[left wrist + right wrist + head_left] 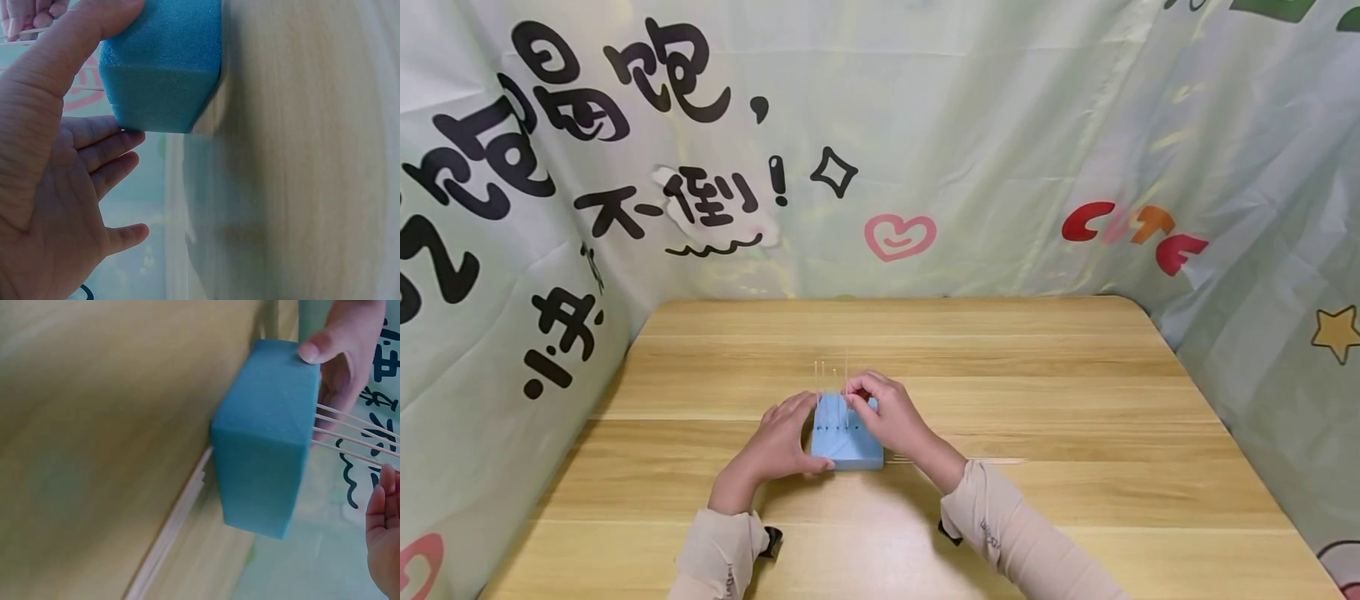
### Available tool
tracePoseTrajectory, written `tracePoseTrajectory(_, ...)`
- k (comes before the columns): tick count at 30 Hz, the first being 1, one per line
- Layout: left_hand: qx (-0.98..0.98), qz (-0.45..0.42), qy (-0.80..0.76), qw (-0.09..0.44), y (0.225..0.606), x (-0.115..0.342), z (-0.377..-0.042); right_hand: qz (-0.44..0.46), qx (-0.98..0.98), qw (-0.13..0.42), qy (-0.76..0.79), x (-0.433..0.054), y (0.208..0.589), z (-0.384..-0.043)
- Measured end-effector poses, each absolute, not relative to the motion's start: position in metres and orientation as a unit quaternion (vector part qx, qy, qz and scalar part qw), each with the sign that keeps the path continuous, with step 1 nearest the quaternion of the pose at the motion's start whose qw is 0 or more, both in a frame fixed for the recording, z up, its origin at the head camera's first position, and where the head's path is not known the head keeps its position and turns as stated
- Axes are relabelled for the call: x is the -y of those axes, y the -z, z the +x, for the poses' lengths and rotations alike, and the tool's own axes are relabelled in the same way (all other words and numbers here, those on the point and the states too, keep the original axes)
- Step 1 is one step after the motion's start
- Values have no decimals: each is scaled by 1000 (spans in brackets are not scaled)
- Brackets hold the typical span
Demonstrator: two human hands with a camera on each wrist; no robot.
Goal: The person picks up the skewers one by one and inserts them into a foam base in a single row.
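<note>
4 sticks, long axes vertical, in blue block — right hand pinches 1, left hand grips block

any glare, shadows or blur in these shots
Head view: pale glare on the table between the sleeves, shadows beside them; left wrist view: dim, bluish, dark shadow beside the blue block; right wrist view: dim too, table grain smeared, lying sticks slightly soft.

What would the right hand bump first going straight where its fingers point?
Probably the next thin, pale wooden stick standing in the blue rectangular foam block, beyond the stick the right hand pinches, though depth is unclear.
</note>
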State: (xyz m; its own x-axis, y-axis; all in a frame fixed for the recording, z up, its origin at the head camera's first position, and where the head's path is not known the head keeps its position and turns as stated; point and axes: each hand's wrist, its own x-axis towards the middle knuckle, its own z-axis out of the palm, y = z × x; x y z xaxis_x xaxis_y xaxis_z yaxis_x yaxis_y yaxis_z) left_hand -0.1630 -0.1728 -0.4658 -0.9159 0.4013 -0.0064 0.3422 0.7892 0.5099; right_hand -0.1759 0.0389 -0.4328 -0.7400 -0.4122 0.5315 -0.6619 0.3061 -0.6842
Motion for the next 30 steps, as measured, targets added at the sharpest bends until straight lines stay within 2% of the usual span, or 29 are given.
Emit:
tracePoseTrajectory(20,-945,194,-257,61,464,172,-162,311,805,93,-497,-53,434,-175)
tracePoseTrajectory(30,-943,196,-262,63,464,171,-162,242,823,85,-507,-80,445,-170)
